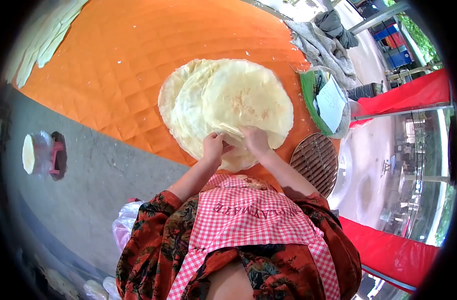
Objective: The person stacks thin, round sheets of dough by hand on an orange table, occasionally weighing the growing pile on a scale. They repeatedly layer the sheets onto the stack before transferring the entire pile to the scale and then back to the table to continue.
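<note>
Large, thin, round pale flatbreads (246, 95) lie in an overlapping pile on an orange cloth (113, 65). The top one has light brown spots and sits toward the right of the pile. At the pile's near edge, my left hand (214, 146) has its fingers pinched together on a flatbread edge. Just to the right, my right hand (254, 140) grips the near edge of the flatbreads, with its fingertips partly hidden among the layers. A small gap separates the two hands.
A round slatted rack (314, 164) is right of my right hand. Beyond it stands a green-rimmed basket (311, 102) holding paper (331, 105). Grey cloth (326, 47) lies at the back right, pale sheets (48, 37) at the far left. A small stool (57, 155) stands on the floor.
</note>
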A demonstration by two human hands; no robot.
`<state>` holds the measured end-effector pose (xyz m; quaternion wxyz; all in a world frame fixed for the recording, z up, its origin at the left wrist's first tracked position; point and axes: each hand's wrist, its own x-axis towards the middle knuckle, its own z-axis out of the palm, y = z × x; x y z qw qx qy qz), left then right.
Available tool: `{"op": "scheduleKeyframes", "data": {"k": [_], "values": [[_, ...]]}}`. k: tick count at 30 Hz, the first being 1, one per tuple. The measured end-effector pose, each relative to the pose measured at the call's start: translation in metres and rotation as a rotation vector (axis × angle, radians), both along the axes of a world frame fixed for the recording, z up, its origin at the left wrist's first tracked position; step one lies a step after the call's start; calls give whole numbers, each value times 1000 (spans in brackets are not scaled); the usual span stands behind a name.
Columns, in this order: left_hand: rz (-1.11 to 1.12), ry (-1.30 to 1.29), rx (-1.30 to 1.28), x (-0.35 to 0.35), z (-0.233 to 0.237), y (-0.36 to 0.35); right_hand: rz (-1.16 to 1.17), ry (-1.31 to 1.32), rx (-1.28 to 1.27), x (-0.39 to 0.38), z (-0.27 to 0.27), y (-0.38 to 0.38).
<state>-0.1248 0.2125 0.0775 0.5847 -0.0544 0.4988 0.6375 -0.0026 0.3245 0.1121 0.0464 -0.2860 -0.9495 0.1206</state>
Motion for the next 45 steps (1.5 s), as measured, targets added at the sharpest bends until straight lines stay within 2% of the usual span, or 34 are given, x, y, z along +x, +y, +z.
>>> {"op": "scheduleKeyframes", "data": {"k": [2, 5, 7, 9, 10, 12, 13, 14, 15, 17, 19, 20, 22, 23, 24, 25, 28, 29, 31, 34, 35, 37, 40, 43, 45], "values": [[-3, 5, -25, -2, -1, 1, -25, 91, 26, -2, 14, -5], [-5, -7, 1, -2, -2, 4, 60, 223, 31, -3, 6, -8], [-23, -8, 68, 0, -3, 6, 46, 382, 139, -8, -1, -26], [-61, 14, 168, -4, -4, 7, -29, 334, 103, -10, -4, -27], [-22, 93, 176, -9, 1, 6, -102, 206, 12, -7, -4, -13], [47, 254, 187, -25, 8, 1, -241, 21, -157, 5, -29, 54], [134, 503, 106, -45, -3, 0, -239, -62, -197, -2, 20, 82], [222, 754, 31, -67, -14, -2, -242, 51, -114, -9, 66, 99], [207, 725, -50, -80, -5, -7, -222, 67, -14, -17, 110, 112], [114, 717, -158, -94, 3, -12, -27, 220, 366, -27, 171, 110], [-51, 768, -205, -102, -7, -13, -63, 95, 353, -35, 176, 86], [-43, 844, -235, -104, -14, -11, -84, 33, 348, -39, 176, 68], [-15, 991, -293, -108, -25, -2, -54, 31, 315, -44, 121, 34], [-13, 903, -277, -111, -25, 3, -41, 149, 284, -44, 63, 28], [-14, 815, -263, -114, -25, 5, -29, 92, 204, -49, 34, 14], [-17, 728, -250, -117, -25, 4, -18, 36, 123, -53, 14, 1], [-118, 660, -295, -124, 6, -2, -95, 87, 38, -55, -17, -17], [-188, 571, -251, -130, 2, -1, -117, 108, 47, -54, -24, -17], [-339, 388, -165, -140, -12, 2, -128, 98, -3, -52, -17, -13], [-360, 446, -89, -137, -15, 7, -157, 127, -20, -51, -5, -6], [-239, 364, -62, -132, -14, 7, -159, 141, -9, -52, -4, -7], [-3, 206, -14, -115, 19, 1, -158, 142, 9, -56, -2, -12], [96, -160, 45, -115, 5, 0, -169, 119, 38, -62, -1, -22], [78, -66, -5, -114, -8, -1, -184, 115, 63, -71, 15, -23], [21, -15, 56, -116, -20, -3, -176, 64, 52, -75, 32, -28]]}}
